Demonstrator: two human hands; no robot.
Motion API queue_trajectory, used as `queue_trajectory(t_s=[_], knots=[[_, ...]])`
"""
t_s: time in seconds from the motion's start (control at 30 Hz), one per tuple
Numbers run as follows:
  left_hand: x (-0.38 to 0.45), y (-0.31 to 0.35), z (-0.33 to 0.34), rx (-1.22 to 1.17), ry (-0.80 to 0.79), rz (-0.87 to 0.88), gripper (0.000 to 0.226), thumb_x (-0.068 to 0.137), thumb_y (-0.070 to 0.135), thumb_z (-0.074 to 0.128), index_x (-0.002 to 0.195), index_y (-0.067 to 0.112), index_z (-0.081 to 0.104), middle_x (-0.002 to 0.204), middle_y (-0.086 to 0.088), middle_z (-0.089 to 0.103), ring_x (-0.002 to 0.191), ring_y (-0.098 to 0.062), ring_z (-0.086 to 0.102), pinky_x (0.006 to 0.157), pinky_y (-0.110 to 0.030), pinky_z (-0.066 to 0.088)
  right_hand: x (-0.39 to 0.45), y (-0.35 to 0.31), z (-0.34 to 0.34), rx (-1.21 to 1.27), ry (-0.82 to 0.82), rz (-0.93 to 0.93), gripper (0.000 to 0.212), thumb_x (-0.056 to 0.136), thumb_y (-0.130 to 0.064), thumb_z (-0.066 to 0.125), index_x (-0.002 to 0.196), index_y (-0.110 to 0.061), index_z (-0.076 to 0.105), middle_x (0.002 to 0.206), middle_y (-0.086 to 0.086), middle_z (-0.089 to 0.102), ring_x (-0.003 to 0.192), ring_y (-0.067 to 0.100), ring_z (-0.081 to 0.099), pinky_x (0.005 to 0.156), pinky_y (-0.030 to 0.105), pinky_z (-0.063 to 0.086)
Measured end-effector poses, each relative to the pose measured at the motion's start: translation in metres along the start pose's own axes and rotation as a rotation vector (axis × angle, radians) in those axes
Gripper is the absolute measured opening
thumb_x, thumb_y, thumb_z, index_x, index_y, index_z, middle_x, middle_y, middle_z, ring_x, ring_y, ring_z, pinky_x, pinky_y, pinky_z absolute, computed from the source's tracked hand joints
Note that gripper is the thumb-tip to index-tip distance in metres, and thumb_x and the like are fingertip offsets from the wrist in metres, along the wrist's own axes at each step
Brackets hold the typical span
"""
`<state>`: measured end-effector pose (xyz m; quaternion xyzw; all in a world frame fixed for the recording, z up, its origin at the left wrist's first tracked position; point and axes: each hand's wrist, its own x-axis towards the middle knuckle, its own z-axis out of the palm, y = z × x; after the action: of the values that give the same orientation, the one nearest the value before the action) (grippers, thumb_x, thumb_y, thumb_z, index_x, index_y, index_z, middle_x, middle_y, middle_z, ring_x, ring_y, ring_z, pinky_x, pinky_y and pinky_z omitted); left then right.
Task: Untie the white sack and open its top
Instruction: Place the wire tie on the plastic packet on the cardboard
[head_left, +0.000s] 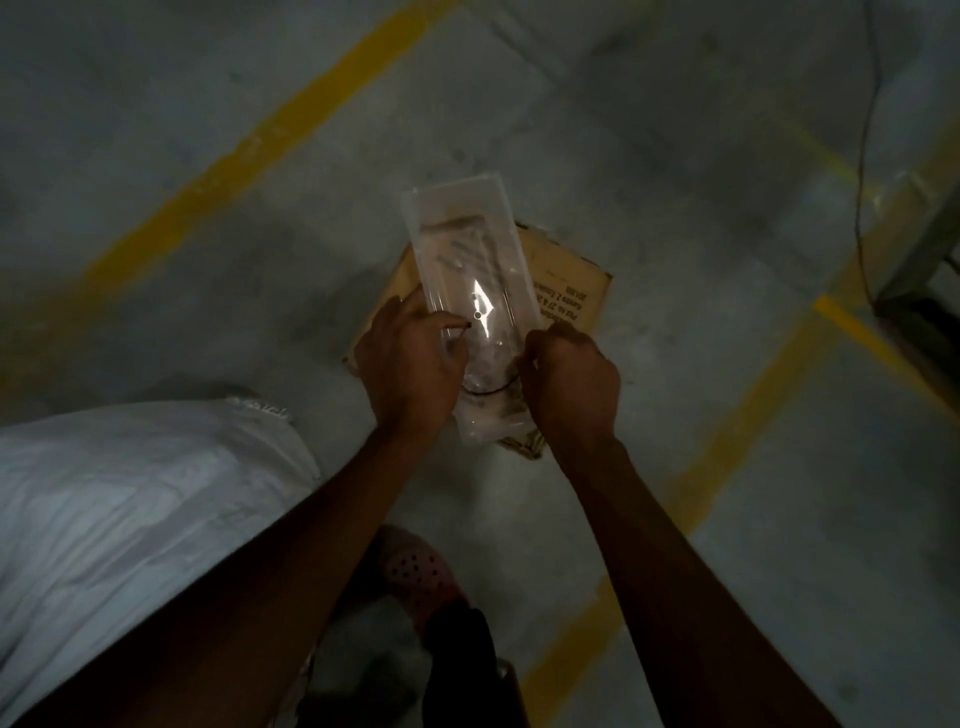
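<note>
Head view, nearest first: a perforated pink clog (415, 577) sits on the grey floor (208, 182) at the bottom, between the two forearms. To the near left lies the white sack (130, 509), bulky and well apart from both hands; its bunched end (260, 410) points toward the middle of the scene, and whether a tie is on it cannot be told. Farther on, both hands are busy with something else: the left hand (410, 364) is clamped on the left edge of a clear plastic packet (467, 291), fingers curled over its face, while the right hand (571, 379) is closed in a fist on the packet's right edge. The packet is held above a flattened cardboard box (566, 296) lying on the floor, with yellow floor lines (234, 156) beyond.

By my reading, the untying has not begun. The next move calls for setting the packet down, turning left to the sack's bunched end and finding the tie.
</note>
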<state>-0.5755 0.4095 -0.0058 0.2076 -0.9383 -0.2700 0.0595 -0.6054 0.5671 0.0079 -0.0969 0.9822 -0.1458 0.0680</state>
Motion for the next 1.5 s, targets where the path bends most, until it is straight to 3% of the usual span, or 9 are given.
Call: queue_trajectory(t_s=[0.17,0.3,0.4,0.53,0.73,0.97,1.2,1.33,1.5], knots=[[0.004,0.005,-0.003,-0.03,-0.022,0.032,0.033,0.079,0.018,0.078,0.11,0.031,0.079,0.117,0.002,0.074,0.108,-0.026,0.067,0.085,-0.043,0.059,0.002,0.001,0.002,-0.003,-0.051,0.003,0.013,0.088,-0.023,0.066,0.096,-0.016,0.073,0.1,0.007,0.068,0.097,0.03,0.063,0.071,0.038,0.056],[-0.006,-0.012,-0.008,-0.121,-0.053,0.159,0.05,0.09,0.026,0.072,0.14,0.025,0.064,0.132,-0.007,0.069,0.118,-0.027,0.065,0.096,-0.043,0.057,-0.009,0.009,0.003,0.241,-0.034,-0.002,0.021,0.09,-0.019,0.067,0.11,-0.019,0.074,0.127,0.007,0.062,0.118,0.029,0.055,0.087,0.043,0.056],[-0.02,-0.034,-0.017,-0.101,-0.049,0.203,0.055,0.103,0.036,0.057,0.156,0.027,0.045,0.154,-0.01,0.054,0.136,-0.028,0.056,0.109,-0.043,0.051,-0.021,0.013,0.004,0.317,-0.026,-0.067,0.04,0.094,-0.025,0.064,0.134,-0.025,0.062,0.149,0.012,0.045,0.135,0.034,0.042,0.106,0.05,0.045],[-0.039,-0.081,-0.029,-0.074,-0.08,0.213,0.066,0.1,0.031,0.058,0.161,0.022,0.034,0.16,-0.014,0.045,0.142,-0.034,0.05,0.109,-0.052,0.047,-0.034,-0.002,-0.002,0.223,0.031,-0.13,0.057,0.098,-0.036,0.058,0.151,-0.025,0.042,0.165,0.015,0.024,0.152,0.038,0.022,0.118,0.059,0.029],[-0.076,-0.155,-0.078,0.012,-0.157,0.071,0.081,0.1,0.045,0.052,0.166,0.03,0.009,0.168,-0.014,0.03,0.151,-0.036,0.036,0.116,-0.058,0.037,-0.052,-0.087,-0.001,0.162,-0.071,-0.376,0.072,0.093,-0.032,0.06,0.158,-0.025,0.029,0.17,0.014,0.006,0.157,0.039,0.001,0.123,0.062,0.015],[-0.162,-0.278,-0.151,0.144,-0.114,-0.171,0.086,0.1,0.05,0.053,0.166,0.03,0.0,0.173,-0.011,0.022,0.158,-0.034,0.025,0.122,-0.063,0.03,-0.107,-0.221,0.055,0.05,-0.43,-0.601,0.086,0.089,-0.042,0.056,0.161,-0.032,0.01,0.171,0.011,-0.005,0.157,0.039,-0.003,0.123,0.062,0.014],[-0.292,-0.387,-0.216,0.181,-0.056,-0.4,0.09,0.096,0.05,0.056,0.166,0.028,0.006,0.173,-0.009,0.02,0.158,-0.036,0.024,0.124,-0.065,0.024,-0.198,-0.331,0.125,0.012,-0.699,-0.804,0.092,0.091,-0.041,0.063,0.16,-0.042,0.0,0.171,0.004,-0.014,0.156,0.037,-0.01,0.122,0.065,0.008],[-0.353,-0.423,-0.248,0.178,0.056,-0.448,0.087,0.094,0.052,0.056,0.166,0.024,0.015,0.174,-0.007,0.019,0.16,-0.032,0.019,0.128,-0.061,0.015,-0.247,-0.388,0.153,0.005,-0.786,-0.9,0.093,0.09,-0.039,0.065,0.16,-0.041,0.003,0.171,0.001,-0.014,0.157,0.034,-0.011,0.123,0.064,0.008],[-0.407,-0.455,-0.273,0.094,0.207,-0.672,0.088,0.094,0.057,0.054,0.166,0.022,0.015,0.175,-0.009,0.015,0.162,-0.031,0.013,0.129,-0.06,0.011,-0.292,-0.451,0.177,-0.066,-0.861,-1.032,0.096,0.089,-0.035,0.068,0.159,-0.043,0.003,0.171,0.0,-0.013,0.157,0.033,-0.01,0.123,0.064,0.009]])
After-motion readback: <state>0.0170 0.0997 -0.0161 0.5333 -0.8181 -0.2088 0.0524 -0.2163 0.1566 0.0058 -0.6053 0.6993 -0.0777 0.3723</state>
